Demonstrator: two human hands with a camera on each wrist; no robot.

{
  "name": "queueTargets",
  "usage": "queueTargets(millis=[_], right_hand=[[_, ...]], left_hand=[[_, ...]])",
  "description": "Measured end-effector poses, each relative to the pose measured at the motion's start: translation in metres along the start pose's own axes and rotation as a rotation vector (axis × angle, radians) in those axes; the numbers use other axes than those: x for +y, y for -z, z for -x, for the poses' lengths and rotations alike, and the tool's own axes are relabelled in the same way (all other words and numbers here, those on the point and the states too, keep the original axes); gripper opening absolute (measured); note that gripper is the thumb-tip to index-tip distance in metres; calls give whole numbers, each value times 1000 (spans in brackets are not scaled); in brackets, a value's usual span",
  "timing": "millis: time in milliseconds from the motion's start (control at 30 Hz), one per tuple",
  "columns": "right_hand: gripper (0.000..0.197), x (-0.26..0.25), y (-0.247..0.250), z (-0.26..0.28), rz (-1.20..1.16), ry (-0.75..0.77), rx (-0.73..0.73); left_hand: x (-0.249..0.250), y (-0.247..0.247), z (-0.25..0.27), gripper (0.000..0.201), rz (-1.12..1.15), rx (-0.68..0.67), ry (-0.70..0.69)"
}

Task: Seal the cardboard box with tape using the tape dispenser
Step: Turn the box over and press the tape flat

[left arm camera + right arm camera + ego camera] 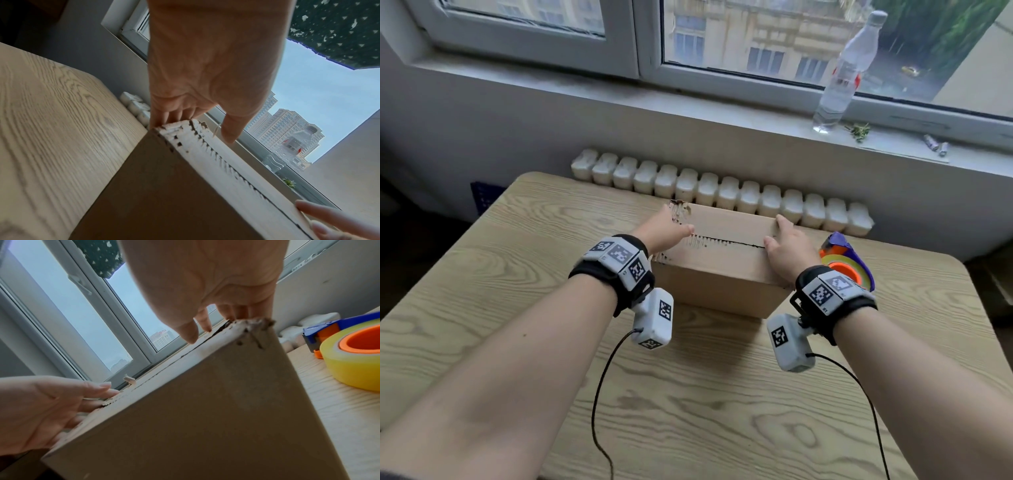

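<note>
A brown cardboard box (722, 270) sits mid-table with its two top flaps down and a dark seam (729, 242) running left to right. My left hand (667, 229) lies flat on the left end of the top, fingers straight, thumb near the seam. My right hand (786, 245) rests flat on the right end. The wrist views show each palm, the left hand (205, 73) and the right hand (205, 288), over a torn box corner. A blue and orange tape dispenser (847, 260) with a yellowish roll (353, 363) lies on the table just right of the box.
The wooden table (688, 394) has free room in front of the box. Behind it runs a white radiator (722, 192) under a windowsill (688, 106) that bears a clear plastic bottle (849, 68) and small items.
</note>
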State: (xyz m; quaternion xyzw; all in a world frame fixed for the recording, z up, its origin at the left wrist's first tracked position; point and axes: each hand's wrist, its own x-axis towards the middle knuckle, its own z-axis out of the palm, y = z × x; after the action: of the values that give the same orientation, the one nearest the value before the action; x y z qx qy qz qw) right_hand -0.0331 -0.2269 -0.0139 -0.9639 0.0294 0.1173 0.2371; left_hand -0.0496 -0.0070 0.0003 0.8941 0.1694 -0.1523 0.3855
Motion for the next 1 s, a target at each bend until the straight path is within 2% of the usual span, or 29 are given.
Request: queueTargets(millis=[467, 767, 867, 1000], right_hand=[[62, 53, 21, 49, 107, -77, -21], [60, 65, 31, 54, 145, -73, -89], [58, 70, 45, 49, 159, -53, -83], [46, 81, 68, 36, 201, -29, -62]], left_hand=[[12, -38, 54, 86, -35, -103, -1], [25, -42, 64, 78, -134, -140, -8], [43, -40, 65, 70, -239, -84, -68], [85, -52, 57, 62, -441, -17, -260]])
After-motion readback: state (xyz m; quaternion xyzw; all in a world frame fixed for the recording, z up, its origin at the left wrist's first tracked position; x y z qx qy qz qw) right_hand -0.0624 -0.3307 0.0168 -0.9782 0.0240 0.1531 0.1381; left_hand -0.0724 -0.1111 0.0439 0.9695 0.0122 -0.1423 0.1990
